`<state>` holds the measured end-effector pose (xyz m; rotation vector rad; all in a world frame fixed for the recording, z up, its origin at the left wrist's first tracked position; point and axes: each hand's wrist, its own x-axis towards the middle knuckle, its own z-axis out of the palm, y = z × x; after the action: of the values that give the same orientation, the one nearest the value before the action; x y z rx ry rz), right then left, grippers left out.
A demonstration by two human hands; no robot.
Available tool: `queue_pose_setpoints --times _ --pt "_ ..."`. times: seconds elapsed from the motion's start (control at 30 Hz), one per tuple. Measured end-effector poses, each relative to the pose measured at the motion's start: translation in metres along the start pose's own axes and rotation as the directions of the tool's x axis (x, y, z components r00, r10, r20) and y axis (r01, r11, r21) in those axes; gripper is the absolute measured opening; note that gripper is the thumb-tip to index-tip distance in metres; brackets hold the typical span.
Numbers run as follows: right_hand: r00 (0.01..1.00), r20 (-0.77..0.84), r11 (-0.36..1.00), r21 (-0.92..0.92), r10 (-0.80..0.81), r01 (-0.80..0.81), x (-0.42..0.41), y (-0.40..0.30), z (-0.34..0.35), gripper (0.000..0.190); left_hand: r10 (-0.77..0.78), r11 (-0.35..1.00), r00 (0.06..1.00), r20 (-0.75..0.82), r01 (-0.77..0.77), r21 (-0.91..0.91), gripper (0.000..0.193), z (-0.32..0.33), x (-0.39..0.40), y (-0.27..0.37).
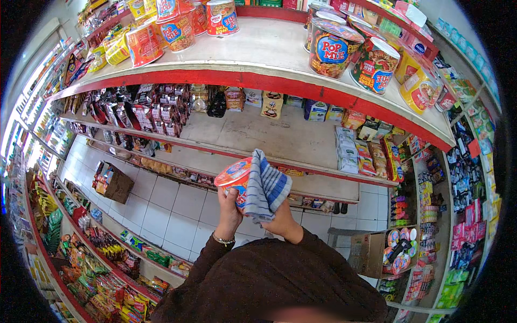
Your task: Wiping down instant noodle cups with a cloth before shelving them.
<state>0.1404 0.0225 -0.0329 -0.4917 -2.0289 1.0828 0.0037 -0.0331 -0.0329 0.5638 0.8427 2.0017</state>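
Note:
My left hand grips the lower left side of a red instant noodle cup, its lid facing up. A blue and white striped cloth lies over the cup's right side, held by my right hand, whose fingers are partly hidden under the cloth. Both hands are in front of my chest, below the front edges of the shelves. On the top shelf stand more noodle cups, several orange and red ones at the left and several dark and green ones at the right.
Lower shelves hold packets at both sides. An open carton of noodle cups stands at the lower right, beside a packed rack. Another filled cardboard box sits on the tiled floor at the left. Snack shelves line the lower left.

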Motion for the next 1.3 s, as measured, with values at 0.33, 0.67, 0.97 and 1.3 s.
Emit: queue_pose_setpoints --times 0.33,0.67,0.97,1.3 --pt "0.971 0.141 0.977 0.065 0.190 -0.201 -0.008 -0.039 -0.029 0.059 0.153 0.986 0.983 -0.097 -0.159 -0.054 0.063 -0.013 0.010 0.022" --pt "0.994 -0.109 0.966 -0.259 -0.029 0.000 -0.005 -0.031 -0.045 0.049 0.366 0.716 0.897 0.247 -0.441 0.541 0.094 0.014 0.006 0.034" --pt "0.934 0.227 0.882 -0.327 -0.276 0.340 0.023 -0.062 -0.052 0.062 0.104 0.625 0.904 0.416 -0.384 0.679 0.070 0.013 -0.003 0.025" --pt "0.918 0.271 0.889 -0.277 -0.290 0.363 0.023 -0.065 -0.063 0.060 0.352 0.221 0.763 0.542 -0.631 0.744 0.066 0.032 -0.005 0.039"
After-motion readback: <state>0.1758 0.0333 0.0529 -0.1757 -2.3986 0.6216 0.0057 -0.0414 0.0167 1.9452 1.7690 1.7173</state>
